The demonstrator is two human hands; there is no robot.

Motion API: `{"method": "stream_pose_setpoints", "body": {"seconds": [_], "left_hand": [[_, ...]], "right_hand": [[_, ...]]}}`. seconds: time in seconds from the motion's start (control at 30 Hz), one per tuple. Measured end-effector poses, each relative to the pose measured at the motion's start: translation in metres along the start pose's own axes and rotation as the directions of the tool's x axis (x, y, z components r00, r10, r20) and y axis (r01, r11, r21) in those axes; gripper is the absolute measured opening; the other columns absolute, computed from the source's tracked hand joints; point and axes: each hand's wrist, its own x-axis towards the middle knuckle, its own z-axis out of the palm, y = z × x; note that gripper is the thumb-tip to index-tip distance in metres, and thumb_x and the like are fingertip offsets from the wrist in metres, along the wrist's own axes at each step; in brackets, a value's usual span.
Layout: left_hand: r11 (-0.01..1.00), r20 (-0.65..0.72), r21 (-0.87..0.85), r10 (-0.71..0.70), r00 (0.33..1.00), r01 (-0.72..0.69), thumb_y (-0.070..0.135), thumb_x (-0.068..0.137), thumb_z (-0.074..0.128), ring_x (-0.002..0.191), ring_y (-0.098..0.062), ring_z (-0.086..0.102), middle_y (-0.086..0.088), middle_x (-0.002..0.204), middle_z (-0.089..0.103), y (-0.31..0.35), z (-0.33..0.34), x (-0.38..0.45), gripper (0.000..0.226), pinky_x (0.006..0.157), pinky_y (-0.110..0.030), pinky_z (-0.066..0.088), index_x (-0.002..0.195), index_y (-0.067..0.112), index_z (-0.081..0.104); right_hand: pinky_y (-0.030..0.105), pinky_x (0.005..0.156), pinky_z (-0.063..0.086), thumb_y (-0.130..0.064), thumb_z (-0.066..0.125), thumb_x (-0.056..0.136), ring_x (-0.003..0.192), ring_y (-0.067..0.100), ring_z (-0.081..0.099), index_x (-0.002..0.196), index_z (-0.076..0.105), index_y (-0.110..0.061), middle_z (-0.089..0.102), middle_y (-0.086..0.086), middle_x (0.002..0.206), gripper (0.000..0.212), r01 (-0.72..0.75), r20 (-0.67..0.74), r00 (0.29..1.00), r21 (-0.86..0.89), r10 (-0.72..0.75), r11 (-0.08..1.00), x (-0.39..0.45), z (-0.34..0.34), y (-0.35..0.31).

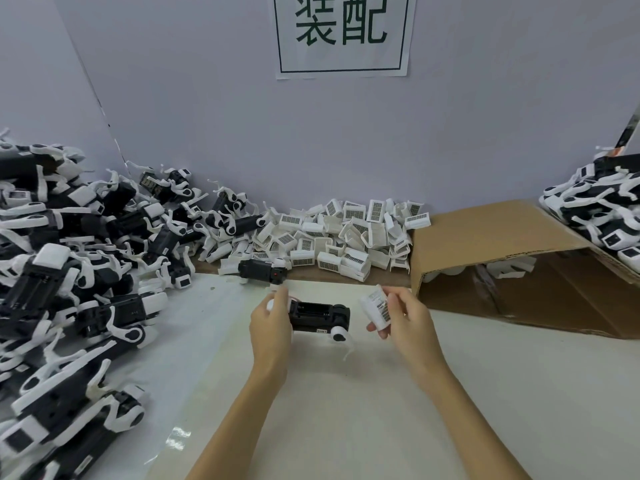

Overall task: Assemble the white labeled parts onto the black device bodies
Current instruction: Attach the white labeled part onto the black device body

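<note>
My left hand (272, 323) grips the left end of a black device body (320, 317), held level above the table, its open recess facing up and a white wheel-like piece at its lower right. My right hand (403, 318) pinches a white labeled part (375, 306), tilted, a short gap to the right of the body. A pile of white labeled parts (346, 233) lies against the back wall. Another black body (263, 270) lies just in front of that pile.
A big heap of black-and-white devices (69, 271) fills the left side. A cardboard box (519, 265) lies on its side at the right, with more devices (602, 209) heaped on top. A white sheet (346, 393) covers the table under my arms.
</note>
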Motion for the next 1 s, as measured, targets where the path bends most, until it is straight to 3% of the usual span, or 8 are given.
{"method": "stream_pose_setpoints", "body": {"seconds": [0.13,0.23,0.33,0.47,0.63,0.77,0.9,1.0], "left_hand": [[0.995,0.021,0.069,0.067,0.998,-0.068,0.054,0.087,0.052,0.068,-0.016,0.051,0.009,0.066,0.061,0.000,0.008,-0.010,0.040,0.067,-0.036,0.040,0.081,0.018,0.069],[0.993,0.038,0.077,0.090,0.995,-0.093,0.058,0.089,0.051,0.057,-0.006,0.051,0.010,0.063,0.061,0.000,0.011,-0.014,0.044,0.067,-0.036,0.042,0.080,0.018,0.068],[0.992,0.043,0.072,0.104,0.994,-0.107,0.063,0.089,0.050,0.057,-0.003,0.054,0.009,0.064,0.064,0.001,0.011,-0.014,0.049,0.068,-0.035,0.043,0.083,0.017,0.068],[0.989,0.073,0.051,0.136,0.988,-0.140,0.065,0.093,0.050,0.078,-0.019,0.067,-0.001,0.078,0.073,0.000,0.010,-0.016,0.052,0.079,-0.043,0.051,0.084,0.018,0.069],[0.983,0.094,0.070,0.160,0.983,-0.167,0.070,0.091,0.049,0.074,-0.015,0.067,0.004,0.074,0.072,0.002,0.011,-0.018,0.055,0.078,-0.040,0.052,0.084,0.021,0.071],[0.983,0.141,0.079,0.153,0.978,-0.165,0.076,0.088,0.053,0.078,-0.015,0.072,0.005,0.077,0.074,0.003,0.011,-0.017,0.057,0.081,-0.039,0.055,0.089,0.022,0.072],[0.984,0.172,0.109,0.120,0.978,-0.140,0.076,0.084,0.063,0.072,-0.010,0.069,0.007,0.076,0.074,0.003,0.010,-0.014,0.055,0.074,-0.034,0.052,0.092,0.022,0.073],[0.983,0.249,0.139,0.079,0.965,-0.117,0.069,0.086,0.075,0.066,-0.004,0.062,0.010,0.079,0.071,0.001,0.010,-0.013,0.049,0.069,-0.027,0.047,0.098,0.022,0.070]], "right_hand": [[0.028,0.073,0.051,-0.026,0.066,0.104,0.071,0.012,0.062,0.119,0.073,-0.023,0.068,-0.006,0.089,0.018,-0.042,0.121,0.992,0.212,0.016,0.976,-0.007,-0.001,-0.016],[0.020,0.079,0.055,-0.020,0.078,0.094,0.085,0.002,0.070,0.131,0.068,-0.028,0.076,-0.015,0.098,0.039,0.079,0.164,0.983,0.028,-0.083,0.996,-0.012,0.004,-0.020],[0.014,0.084,0.052,-0.032,0.080,0.092,0.100,0.003,0.068,0.130,0.062,-0.034,0.072,-0.018,0.110,0.042,0.280,0.164,0.955,-0.231,-0.246,0.932,-0.021,0.013,-0.019],[0.015,0.100,0.041,-0.038,0.076,0.095,0.116,0.002,0.053,0.137,0.063,-0.031,0.059,-0.028,0.118,0.044,0.447,0.307,0.889,-0.417,-0.340,0.791,-0.026,0.023,-0.012],[0.028,0.106,0.042,-0.041,0.074,0.096,0.122,0.004,0.048,0.144,0.060,-0.031,0.062,-0.021,0.127,0.051,0.495,0.377,0.861,-0.464,-0.342,0.734,-0.023,0.020,-0.008],[0.030,0.106,0.041,-0.043,0.075,0.094,0.123,0.007,0.047,0.148,0.053,-0.031,0.059,-0.019,0.131,0.060,0.568,0.438,0.821,-0.558,-0.366,0.605,-0.025,0.022,-0.007],[0.036,0.110,0.042,-0.028,0.081,0.090,0.129,0.019,0.052,0.154,0.050,-0.021,0.059,-0.009,0.138,0.071,0.583,0.434,0.810,-0.667,-0.394,0.464,-0.026,0.028,-0.002],[0.037,0.118,0.036,-0.012,0.073,0.095,0.142,0.019,0.044,0.160,0.039,-0.017,0.050,-0.003,0.153,0.074,0.544,0.395,0.833,-0.713,-0.387,0.443,-0.028,0.034,0.003]]}}
